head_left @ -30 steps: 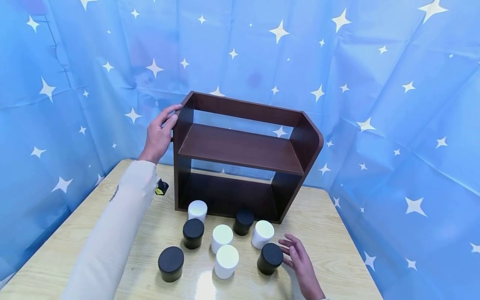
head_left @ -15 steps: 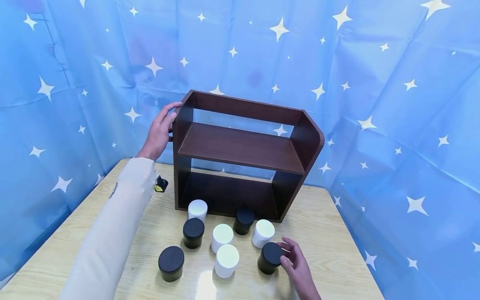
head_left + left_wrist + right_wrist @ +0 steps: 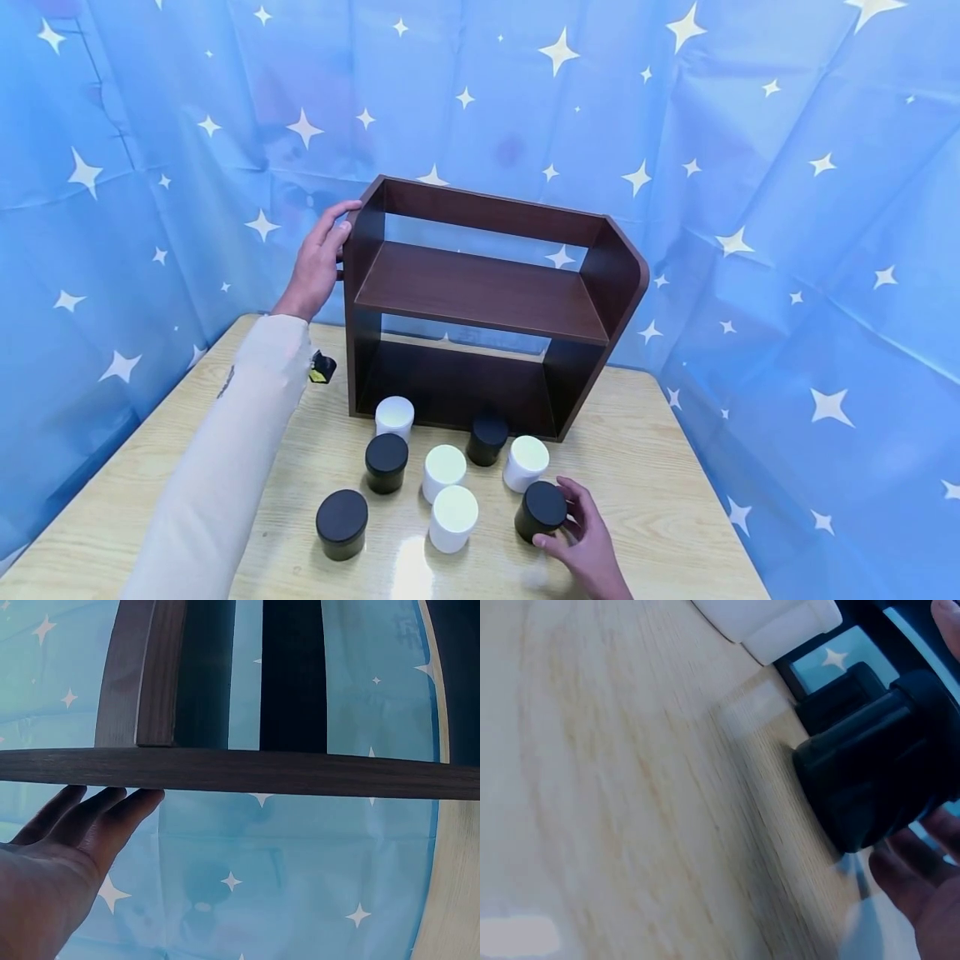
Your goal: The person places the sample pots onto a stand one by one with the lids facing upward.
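Observation:
My left hand [image 3: 313, 265] rests its straight fingertips against the left side panel of a dark brown two-tier shelf [image 3: 480, 292]. In the left wrist view the fingertips [image 3: 142, 801] meet the edge of that panel. At the front right, my right hand [image 3: 588, 542] curls round a black lidded jar [image 3: 542, 510], thumb on the near side and fingers on the far side. The jar stands upright on the table; the right wrist view shows the same black jar [image 3: 877, 765] close up, with the fingers [image 3: 904, 885] beside it.
Several more lidded jars stand before the shelf, among them white jars [image 3: 453, 517] and black jars [image 3: 342, 523]. A small black-and-yellow object [image 3: 322, 367] is by the left sleeve. The wooden table [image 3: 660, 517] ends at a blue star-patterned curtain [image 3: 787, 208].
My right hand has moved in from the right of the black jar and its thumb and fingers now close round it. The left hand stays at the shelf.

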`<act>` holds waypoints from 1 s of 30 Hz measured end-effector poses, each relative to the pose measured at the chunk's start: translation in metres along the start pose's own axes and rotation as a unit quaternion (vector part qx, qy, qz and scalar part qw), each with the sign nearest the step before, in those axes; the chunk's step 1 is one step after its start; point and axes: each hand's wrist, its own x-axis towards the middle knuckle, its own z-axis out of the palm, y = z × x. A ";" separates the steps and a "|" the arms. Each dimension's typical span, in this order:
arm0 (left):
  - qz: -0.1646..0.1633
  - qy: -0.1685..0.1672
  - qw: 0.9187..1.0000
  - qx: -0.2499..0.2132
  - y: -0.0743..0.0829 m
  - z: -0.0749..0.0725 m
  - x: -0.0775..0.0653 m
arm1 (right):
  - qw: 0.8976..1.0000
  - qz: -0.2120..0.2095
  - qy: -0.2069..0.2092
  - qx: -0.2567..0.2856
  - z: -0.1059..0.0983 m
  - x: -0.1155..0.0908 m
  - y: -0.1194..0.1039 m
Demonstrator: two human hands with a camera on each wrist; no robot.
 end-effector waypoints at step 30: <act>0.002 0.005 1.000 0.014 -0.011 -0.002 0.000 | 0.999 -0.003 0.033 -0.029 0.009 0.000 0.008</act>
